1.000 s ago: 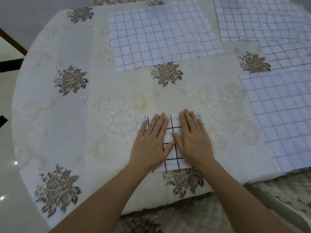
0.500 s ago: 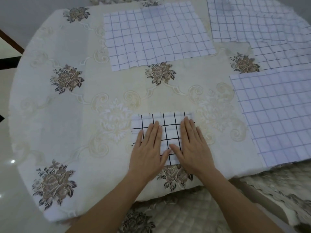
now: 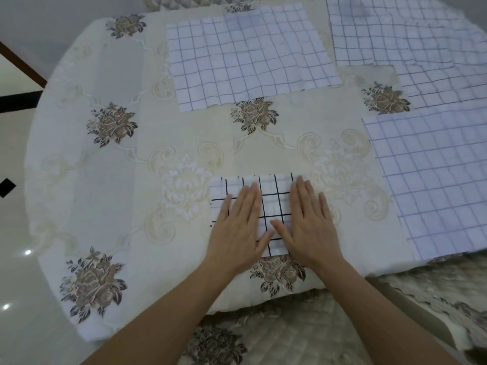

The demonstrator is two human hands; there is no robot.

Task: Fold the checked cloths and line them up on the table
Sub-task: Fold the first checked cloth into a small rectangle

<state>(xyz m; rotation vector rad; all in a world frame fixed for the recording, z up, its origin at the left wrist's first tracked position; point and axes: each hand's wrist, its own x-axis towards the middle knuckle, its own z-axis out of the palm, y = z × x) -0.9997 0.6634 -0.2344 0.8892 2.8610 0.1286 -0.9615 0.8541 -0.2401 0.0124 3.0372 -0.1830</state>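
A small folded white cloth with bold black checks lies near the table's front edge. My left hand presses flat on its left half, fingers straight. My right hand lies flat over its right edge, partly on the tablecloth, thumbs nearly touching. Unfolded checked cloths lie spread out: one at the back middle, one at the back right overlapping another, and one at the right.
The round table wears a cream tablecloth with brown flower motifs. A cushioned chair seat sits below the front edge. Glossy floor shows at the left.
Both hands have slid back toward me along the folded cloth, baring more of its far part. The view has shifted slightly.
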